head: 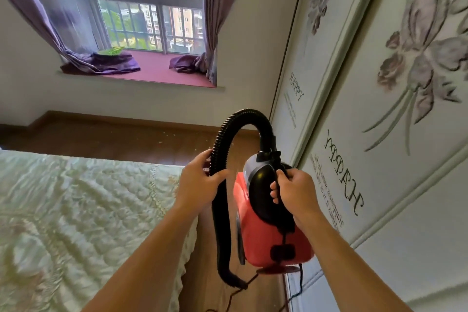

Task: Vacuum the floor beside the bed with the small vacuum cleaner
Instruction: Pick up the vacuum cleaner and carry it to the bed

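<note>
A small red and black vacuum cleaner (266, 233) hangs in the air between the bed and the wardrobe. My right hand (291, 194) grips its black carrying strap at the top of the body. Its black ribbed hose (243, 119) arches up from the top and drops down on the left side. My left hand (200, 180) holds the hose about halfway down that left run. The hose end (233, 278) hangs low near the floor. A dark power cord (300, 284) trails below the body.
The bed with a pale green quilted cover (76, 223) fills the lower left. A wardrobe with flower-printed doors (379, 109) stands on the right. The wooden floor (126, 139) between them carries small light crumbs toward the wall under the window (149, 7).
</note>
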